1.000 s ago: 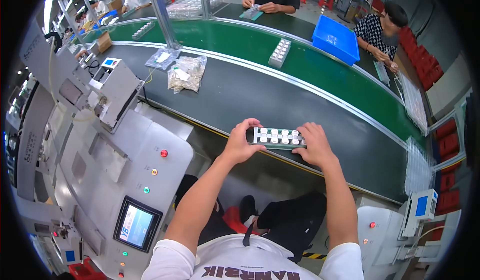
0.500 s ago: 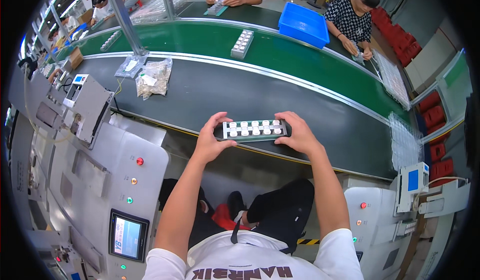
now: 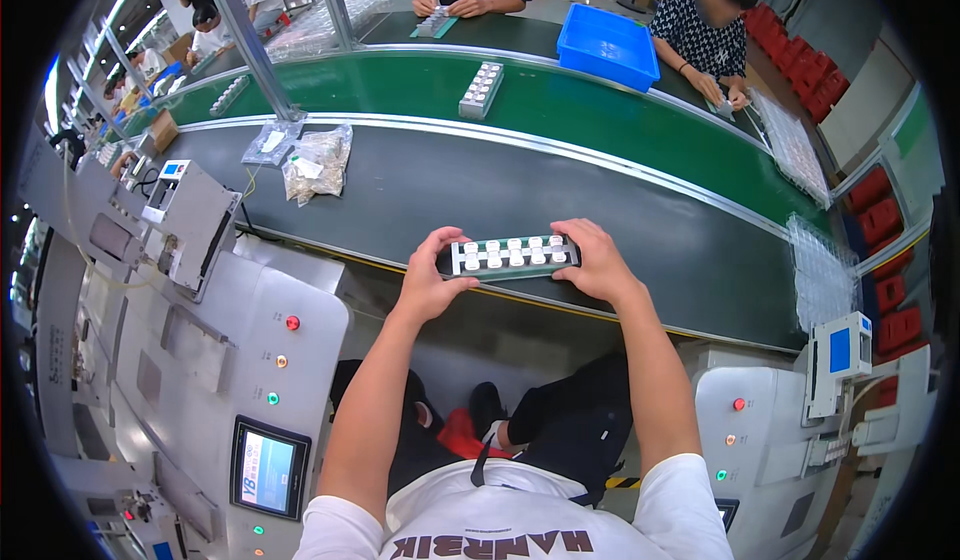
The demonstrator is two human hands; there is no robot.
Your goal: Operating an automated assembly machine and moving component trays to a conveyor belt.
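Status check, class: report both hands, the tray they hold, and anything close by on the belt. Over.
Left hand and right hand grip the ends of the tray of small white parts. Tray at the dark belt's near edge. Belt around it bare; clear bags far left.

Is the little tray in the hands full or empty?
Full, or nearly: the tray shows two rows of small white pieces along its length between both hands.
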